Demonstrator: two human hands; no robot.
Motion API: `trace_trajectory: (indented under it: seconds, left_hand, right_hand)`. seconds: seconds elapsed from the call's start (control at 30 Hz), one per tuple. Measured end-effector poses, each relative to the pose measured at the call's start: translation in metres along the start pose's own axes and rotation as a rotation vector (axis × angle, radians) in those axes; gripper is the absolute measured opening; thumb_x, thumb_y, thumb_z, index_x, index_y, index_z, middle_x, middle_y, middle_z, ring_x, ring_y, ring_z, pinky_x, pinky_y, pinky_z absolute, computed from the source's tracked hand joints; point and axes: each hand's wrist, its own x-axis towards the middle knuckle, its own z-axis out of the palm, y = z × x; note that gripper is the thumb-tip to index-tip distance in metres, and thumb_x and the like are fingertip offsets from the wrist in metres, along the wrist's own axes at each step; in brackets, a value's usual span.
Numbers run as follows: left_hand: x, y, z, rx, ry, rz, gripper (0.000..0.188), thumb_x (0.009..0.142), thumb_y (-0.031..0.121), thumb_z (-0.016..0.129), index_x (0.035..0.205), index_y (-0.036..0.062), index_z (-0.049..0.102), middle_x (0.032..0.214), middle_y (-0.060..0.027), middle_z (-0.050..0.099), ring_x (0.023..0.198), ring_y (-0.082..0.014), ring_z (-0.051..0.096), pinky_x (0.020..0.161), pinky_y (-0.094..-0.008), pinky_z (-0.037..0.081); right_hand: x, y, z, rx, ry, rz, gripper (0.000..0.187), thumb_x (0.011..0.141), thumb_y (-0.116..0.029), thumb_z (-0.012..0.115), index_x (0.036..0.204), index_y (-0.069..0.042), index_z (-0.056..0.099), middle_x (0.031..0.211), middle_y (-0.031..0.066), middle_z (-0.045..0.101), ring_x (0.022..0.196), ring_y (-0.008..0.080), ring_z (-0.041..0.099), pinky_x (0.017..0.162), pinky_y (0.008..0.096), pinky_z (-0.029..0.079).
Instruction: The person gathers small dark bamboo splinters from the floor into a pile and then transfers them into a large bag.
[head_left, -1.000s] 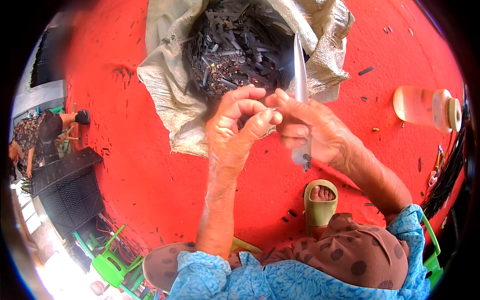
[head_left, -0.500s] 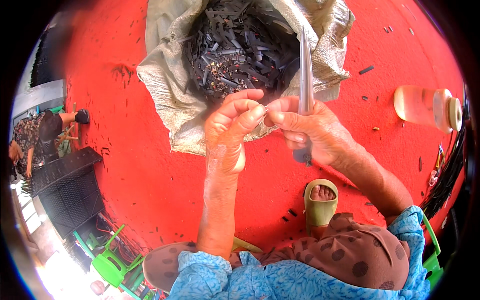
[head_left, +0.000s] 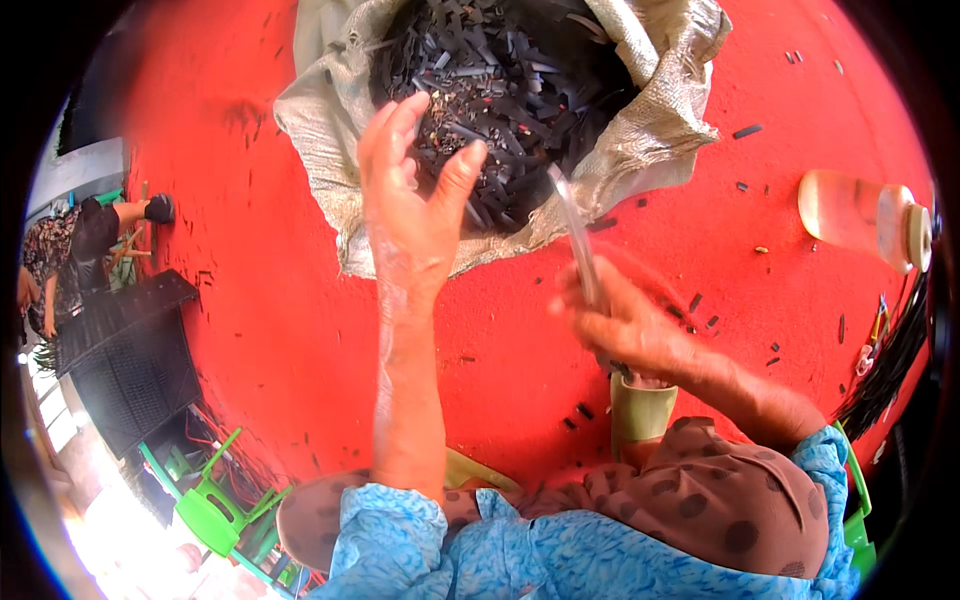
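Note:
My left hand is raised at the near rim of a woven sack, fingers and thumb spread, with nothing visible between them. Inside the sack lies a heap of dark flat scraps, with small pale and reddish bits among them. To the right, my right hand is closed around a knife with a long, narrow, shiny blade. Its blade slants up and left toward the sack's mouth. The hand is slightly blurred, and the knife's lower end is mostly hidden by the fingers.
A clear jar of liquid lies on its side on the red floor covering. Black strips are bundled at the far right. Left are a black woven piece of furniture, a green chair and another person.
My hands have parted from a fingertip-to-fingertip pinch. The left has moved up-left and spread its fingers; the right has dropped lower with the knife, which now tilts left.

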Motion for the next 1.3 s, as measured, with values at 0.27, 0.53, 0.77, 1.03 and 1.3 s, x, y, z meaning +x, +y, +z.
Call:
trace_trajectory:
  seconds: [0.27, 0.53, 0.77, 1.03, 1.3]
  left_hand:
    - [-0.003, -0.001, -0.035, 0.421, -0.508, 0.312, 0.007, 0.075, 0.008, 0.061, 0.079, 0.0039, 0.058, 0.071, -0.0081, 0.053, 0.062, -0.0212, 0.054, 0.054, -0.0279, 0.044]
    - [-0.062, -0.048, -0.131, 0.396, -0.681, -0.119, 0.006, 0.078, 0.006, 0.059, 0.083, 0.0023, 0.060, 0.074, -0.0054, 0.057, 0.069, -0.0134, 0.055, 0.064, -0.0244, 0.044]
    - [-0.124, -0.094, -0.182, 0.405, -0.756, -0.232, 0.020, 0.076, 0.011, 0.061, 0.095, 0.0036, 0.057, 0.090, -0.0082, 0.054, 0.083, -0.0194, 0.055, 0.073, -0.0279, 0.044]
    - [-0.171, -0.151, -0.161, 0.595, -1.015, 0.423, 0.038, 0.075, 0.007, 0.050, 0.113, 0.0049, 0.050, 0.122, -0.0140, 0.045, 0.112, -0.0322, 0.043, 0.092, -0.0388, 0.041]
    - [-0.187, -0.170, -0.160, 0.674, -0.977, 0.836, 0.020, 0.065, 0.013, 0.051, 0.084, 0.0045, 0.052, 0.096, -0.0095, 0.051, 0.092, -0.0220, 0.051, 0.067, -0.0294, 0.049]
  right_hand:
    - [-0.027, 0.073, -0.009, -0.684, -0.165, 0.183, 0.020, 0.079, -0.006, 0.040, 0.098, -0.004, 0.043, 0.074, 0.0102, 0.053, 0.064, 0.0166, 0.053, 0.058, 0.0323, 0.044]
    - [-0.033, 0.098, -0.021, -0.754, -0.308, 0.250, 0.018, 0.086, -0.013, 0.038, 0.081, -0.001, 0.051, 0.067, 0.0073, 0.047, 0.079, 0.0247, 0.057, 0.057, 0.0330, 0.047]
    - [-0.039, 0.110, -0.006, -0.776, -0.126, 0.114, 0.014, 0.081, -0.002, 0.037, 0.094, -0.001, 0.042, 0.064, 0.0099, 0.055, 0.059, 0.0182, 0.060, 0.053, 0.0293, 0.048]
    - [-0.036, 0.125, -0.009, -0.868, -0.109, 0.203, 0.012, 0.081, -0.008, 0.040, 0.091, -0.005, 0.044, 0.058, 0.0102, 0.056, 0.053, 0.0235, 0.059, 0.053, 0.0343, 0.046]
    - [-0.033, 0.135, -0.006, -0.708, 0.067, 0.174, 0.012, 0.083, -0.013, 0.049, 0.086, -0.001, 0.047, 0.058, 0.0076, 0.055, 0.051, 0.0148, 0.058, 0.046, 0.0269, 0.046]
